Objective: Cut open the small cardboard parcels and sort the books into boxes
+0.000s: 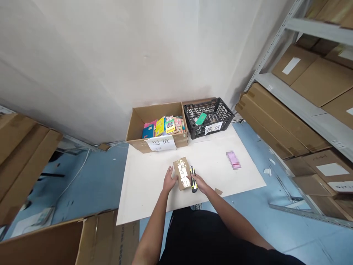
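Note:
A small cardboard box (182, 173) with torn white paper remnants across its top is over the white table, close to its front edge. At its left side is my left hand (170, 180), with the thumb against the near left edge and the fingers along the side. My right hand (199, 182) is closed around a black and yellow box cutter (194, 179), held upright along the box's right side. Whether the blade is out cannot be made out. Some right fingertips are hidden behind the cutter.
An open carton (129, 127) of colourful booklets and a black plastic crate (212, 114) holding a green item stand at the table's back. A blurred pink item (233, 159) lies on the white table (146, 180). Shelves of cartons (309, 162) flank the right; an open carton (104, 235) is front left.

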A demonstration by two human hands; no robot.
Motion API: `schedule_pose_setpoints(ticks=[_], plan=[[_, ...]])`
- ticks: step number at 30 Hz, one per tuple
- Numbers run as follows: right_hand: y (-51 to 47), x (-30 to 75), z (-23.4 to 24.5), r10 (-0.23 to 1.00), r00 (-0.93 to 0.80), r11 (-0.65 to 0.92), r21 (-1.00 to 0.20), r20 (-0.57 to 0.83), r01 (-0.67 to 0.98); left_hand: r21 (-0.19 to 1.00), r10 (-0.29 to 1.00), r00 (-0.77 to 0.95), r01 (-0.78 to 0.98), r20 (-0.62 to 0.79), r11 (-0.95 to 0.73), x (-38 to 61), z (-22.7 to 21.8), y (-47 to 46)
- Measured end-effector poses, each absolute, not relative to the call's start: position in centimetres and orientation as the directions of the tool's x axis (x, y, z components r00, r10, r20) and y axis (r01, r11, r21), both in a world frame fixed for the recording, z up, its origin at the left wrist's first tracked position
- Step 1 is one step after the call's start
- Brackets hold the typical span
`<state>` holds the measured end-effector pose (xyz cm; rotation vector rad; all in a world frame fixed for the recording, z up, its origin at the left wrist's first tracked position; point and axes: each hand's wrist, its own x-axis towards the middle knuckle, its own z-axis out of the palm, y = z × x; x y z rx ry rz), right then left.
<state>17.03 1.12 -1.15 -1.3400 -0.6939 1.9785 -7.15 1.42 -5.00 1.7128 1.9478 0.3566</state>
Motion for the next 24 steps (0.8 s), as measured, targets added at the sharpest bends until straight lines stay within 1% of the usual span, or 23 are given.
schedule_pose_setpoints(ticks=[2, 4, 6, 8, 10, 12, 14, 16, 18, 24], plan=[[1.5, 17.0, -0.5, 0.75, -0.287, -0.653, -0.736, -0.596, -0.178, 0.538, 0.964, 0.109, 0.842, -0.244, 0.041, -7.8, -4.1, 1.9], [2.2, 17.3, 0.0, 0.753, -0.272, -0.641, -0.761, -0.598, -0.102, 0.52, 0.923, 0.205, 0.854, -0.327, -0.005, -7.8, -3.4, 2.5], [3.0, 17.7, 0.3, 0.764, -0.236, -0.612, -0.79, -0.6, 0.027, 0.48, 0.898, 0.223, 0.877, -0.379, -0.015, -7.0, -3.2, 3.1], [4.1, 18.0, 0.6, 0.775, -0.186, -0.566, -0.795, -0.604, 0.219, 0.446, 0.891, 0.217, 0.895, -0.399, -0.018, -5.5, -3.3, 3.3], [5.4, 18.3, 1.0, 0.799, -0.117, -0.491, -0.752, -0.59, 0.439, 0.418, 0.886, 0.212, 0.908, -0.413, -0.023, -3.3, -3.6, 3.3], [7.0, 18.5, 1.5, 0.84, -0.063, -0.381, -0.669, -0.539, 0.639, 0.4, 0.88, 0.206, 0.916, -0.428, -0.02, -0.8, -3.9, 3.0], [8.6, 18.5, 2.1, 0.87, -0.05, -0.276, -0.569, -0.49, 0.775, 0.399, 0.875, 0.192, 0.917, -0.444, 0.002, 1.5, -4.2, 2.7], [10.0, 18.3, 2.5, 0.864, -0.052, -0.226, -0.479, -0.5, 0.849, 0.409, 0.872, 0.172, 0.912, -0.459, 0.035, 3.2, -4.3, 2.5], [11.0, 17.9, 2.7, 0.843, -0.053, -0.211, -0.42, -0.536, 0.883, 0.415, 0.868, 0.159, 0.908, -0.471, 0.059, 4.2, -4.2, 2.4], [12.4, 16.9, 3.4, 0.804, -0.12, -0.108, -0.342, -0.582, 0.934, 0.386, 0.864, 0.141, 0.92, -0.484, 0.067, 4.3, -3.5, 2.3]])
